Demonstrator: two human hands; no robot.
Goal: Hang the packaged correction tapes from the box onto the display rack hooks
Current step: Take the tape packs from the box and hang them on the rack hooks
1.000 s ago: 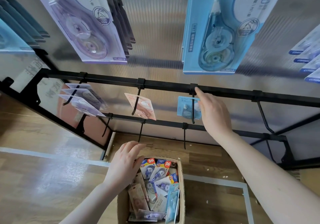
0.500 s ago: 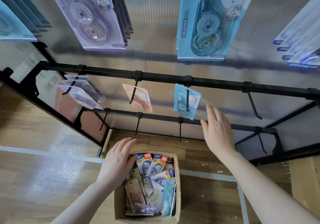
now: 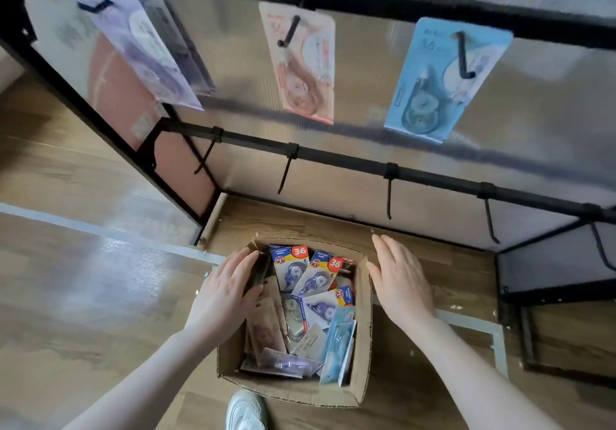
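A cardboard box (image 3: 363, 323) stands on the floor, holding several packaged correction tapes (image 3: 310, 299) in blue, pink and purple. My left hand (image 3: 223, 293) hovers flat at the box's left rim, fingers straight, empty. Just outside the right rim is my right hand (image 3: 400, 283), also flat and empty. On the black display rack (image 3: 433, 176) above, a blue pack (image 3: 436, 79) hangs on one hook, a pink pack (image 3: 305, 63) on the hook to its left, and purple packs (image 3: 150, 43) at far left.
The lower rail carries several bare hooks (image 3: 388, 196). A wooden floor with a pale tape line (image 3: 100, 229) surrounds the box. A white shoe (image 3: 246, 409) stands at the bottom edge, in front of the box. A ribbed translucent panel backs the rack.
My right hand has left the blue pack hanging on its hook and dropped to the box's right side. My left hand lowered to the left rim. The view tilted down.
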